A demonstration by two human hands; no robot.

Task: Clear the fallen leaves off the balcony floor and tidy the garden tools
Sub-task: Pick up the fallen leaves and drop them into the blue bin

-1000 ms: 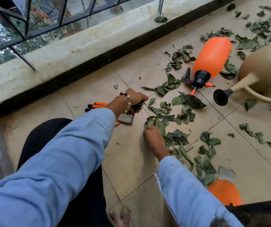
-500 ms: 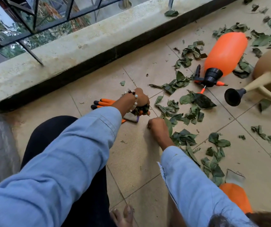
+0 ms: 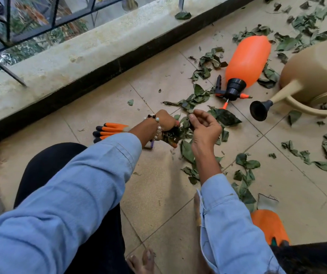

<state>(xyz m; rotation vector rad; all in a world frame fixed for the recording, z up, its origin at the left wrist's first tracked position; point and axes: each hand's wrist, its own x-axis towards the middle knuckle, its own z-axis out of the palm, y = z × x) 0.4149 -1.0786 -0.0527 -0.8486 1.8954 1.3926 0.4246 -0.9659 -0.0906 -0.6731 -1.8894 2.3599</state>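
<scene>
My left hand (image 3: pixel 166 123), with a bead bracelet on the wrist, is closed around a bunch of dry green leaves (image 3: pixel 171 136) just above the tiled floor. My right hand (image 3: pixel 205 128) is raised beside it, fingers curled, pinching a leaf at the bunch. More fallen leaves (image 3: pixel 245 165) lie scattered over the tiles to the right and far right. An orange spray bottle (image 3: pixel 247 60) lies on its side. A beige watering can (image 3: pixel 315 76) lies next to it, spout toward me. Orange garden gloves (image 3: pixel 109 130) lie behind my left wrist.
A low concrete kerb (image 3: pixel 79 54) with a metal railing runs along the balcony's far edge. An orange object (image 3: pixel 267 224) sits by my right sleeve at the lower right. My dark-trousered knee (image 3: pixel 46 167) and bare toes (image 3: pixel 143 262) are at the bottom.
My right hand has lifted off the floor and come up to the left hand with leaves. The left hand has risen slightly with its bunch. The view shifted a little.
</scene>
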